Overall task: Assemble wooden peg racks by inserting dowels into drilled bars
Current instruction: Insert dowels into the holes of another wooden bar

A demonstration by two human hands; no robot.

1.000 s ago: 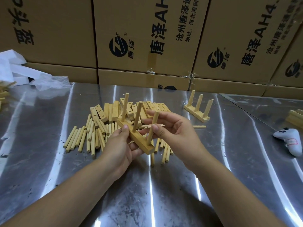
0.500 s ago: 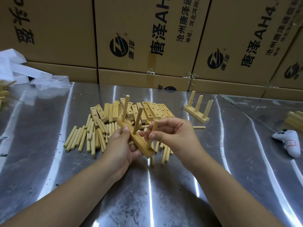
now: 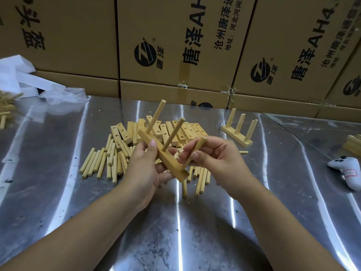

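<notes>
Head view. Stacked brown cardboard cartons (image 3: 78,36) are seen behind a scratched stainless-steel table (image 3: 58,192). On the table lie a heap of pale drilled wooden bars (image 3: 183,132), a scatter of loose round wooden dowels (image 3: 97,163) and, to the right, a finished three-peg wooden rack (image 3: 237,133).

Above the table's middle, a pale rectangular wooden bar (image 3: 171,164) is gripped by the left hand (image 3: 142,173). The thumb is laid on its upper face and the fingers are curled beneath, so that its near end is lowest. A short round third dowel (image 3: 200,144) is pinched between thumb and fingertips of the right hand (image 3: 222,161), with its lower end set at the bar's low end. Whether it is fully seated cannot be told.

For a sound joint, it is judged that:
- the dowel should be brought parallel to the two fitted pegs before force is applied;
- the bar should be braced directly beneath the hole;
- pressure should be directed along the dowel's axis.

A skewed entry could jam the peg or split the bar's end.

The held bar is seen as light, unfinished, square-edged timber. From it a far peg (image 3: 157,116) and a middle peg (image 3: 174,133) of the same wood rise side by side, both slanted up and away from the viewer.
</notes>
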